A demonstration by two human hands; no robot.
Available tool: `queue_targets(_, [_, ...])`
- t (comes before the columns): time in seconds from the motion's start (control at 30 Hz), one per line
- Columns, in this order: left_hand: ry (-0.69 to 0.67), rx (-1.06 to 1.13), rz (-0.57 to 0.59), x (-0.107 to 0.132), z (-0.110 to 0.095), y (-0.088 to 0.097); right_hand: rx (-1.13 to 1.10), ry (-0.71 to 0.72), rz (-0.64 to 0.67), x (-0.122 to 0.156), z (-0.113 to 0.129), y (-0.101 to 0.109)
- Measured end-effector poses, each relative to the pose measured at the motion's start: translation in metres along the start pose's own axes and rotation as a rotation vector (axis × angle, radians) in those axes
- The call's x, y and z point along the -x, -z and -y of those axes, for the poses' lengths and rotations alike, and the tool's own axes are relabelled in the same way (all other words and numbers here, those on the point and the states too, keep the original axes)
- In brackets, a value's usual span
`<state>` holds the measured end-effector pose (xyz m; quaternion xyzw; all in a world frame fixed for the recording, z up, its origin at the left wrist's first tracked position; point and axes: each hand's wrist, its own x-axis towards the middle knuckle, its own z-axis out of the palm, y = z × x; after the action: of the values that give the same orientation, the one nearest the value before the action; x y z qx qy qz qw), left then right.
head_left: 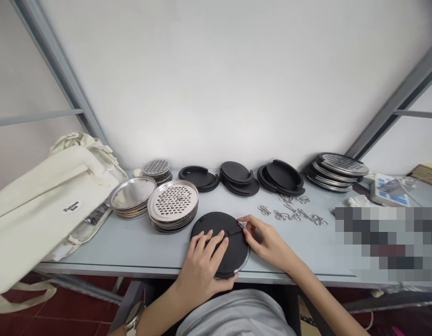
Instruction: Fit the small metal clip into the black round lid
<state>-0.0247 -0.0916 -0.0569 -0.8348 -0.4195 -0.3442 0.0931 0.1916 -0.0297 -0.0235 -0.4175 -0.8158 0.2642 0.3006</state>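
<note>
A round black plastic disc [221,261] lies at the table's front edge, with a thin silver rim showing along its lower right side. My left hand [203,254] grips it, fingers spread over the top and thumb at the near edge. Between the thumb and fingers of my right hand [266,240] is a small bent wire clip [241,224], pinched at the disc's upper right edge by a straight slot. Several similar wire clips [289,214] lie loose beyond my right hand. Left of the disc stands a stack of round metal grater plates [173,200].
Plain metal discs [132,193] and small grater plates [156,167] are stacked at left, beside a cream bag [44,200]. Black round holders [236,172] line the wall. Black-and-silver grater assemblies [336,170] and a box [391,189] stand at right. A blurred patch covers the far right.
</note>
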Motion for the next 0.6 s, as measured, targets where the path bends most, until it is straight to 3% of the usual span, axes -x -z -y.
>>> queue_targets(0.6, [-0.007,-0.031,0.007,-0.0003,0.0003,0.0003,-0.012,-0.036,0.027,-0.0012,-0.0005,0.0000])
